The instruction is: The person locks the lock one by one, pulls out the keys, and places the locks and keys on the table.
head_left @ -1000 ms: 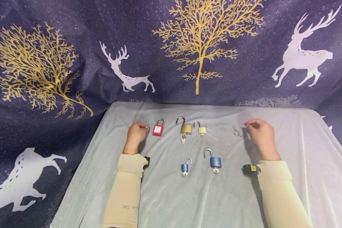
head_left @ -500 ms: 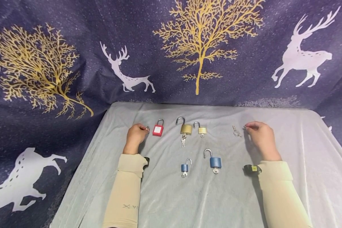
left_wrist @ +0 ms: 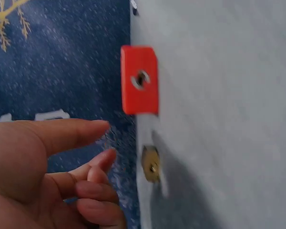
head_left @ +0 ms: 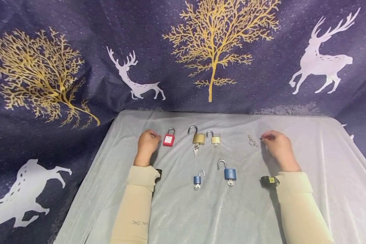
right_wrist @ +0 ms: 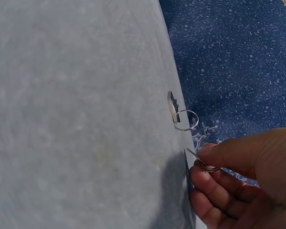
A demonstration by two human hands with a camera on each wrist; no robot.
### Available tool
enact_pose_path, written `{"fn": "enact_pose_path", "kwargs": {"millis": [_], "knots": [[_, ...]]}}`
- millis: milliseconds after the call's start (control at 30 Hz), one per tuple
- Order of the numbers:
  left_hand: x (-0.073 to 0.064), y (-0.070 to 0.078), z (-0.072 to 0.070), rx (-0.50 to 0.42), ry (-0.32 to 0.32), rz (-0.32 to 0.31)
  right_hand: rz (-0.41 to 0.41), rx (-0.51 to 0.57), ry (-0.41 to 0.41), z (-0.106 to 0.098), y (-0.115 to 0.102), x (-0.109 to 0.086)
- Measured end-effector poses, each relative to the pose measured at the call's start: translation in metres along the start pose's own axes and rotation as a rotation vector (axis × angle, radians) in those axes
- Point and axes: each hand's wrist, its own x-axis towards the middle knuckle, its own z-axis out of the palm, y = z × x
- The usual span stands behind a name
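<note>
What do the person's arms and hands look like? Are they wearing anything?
Both arms have cream sleeves with cuffs at the wrists. The left sleeve has small dark letter-like marks. Each wrist has a small black device beside it; the right one shows a yellow label. The left hand and right hand are bare: no gloves.

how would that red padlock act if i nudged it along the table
The red padlock would probably stay stiff, given its blocky body. Lying flat, it should slide rather than roll. The wrinkled cloth might drag or bunch under it.
</note>
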Motion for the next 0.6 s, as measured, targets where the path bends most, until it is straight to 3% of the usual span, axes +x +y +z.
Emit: {"fn": "enact_pose_path", "kwargs": {"millis": [167,367,600], "knots": [[-0.007,0.015,0.004,-0.029,-0.012,0.029,0.019,-0.022,-0.012,0.000,0.000,-0.001],[-0.016,0.036,0.014,-0.014,-0.088,0.104,0.017,-0.028,-0.027,0.001,0.000,-0.001],[-0.021,0.061,0.031,0.136,-0.148,0.225,-0.006,-0.046,-0.023,0.003,0.003,-0.001]]}}
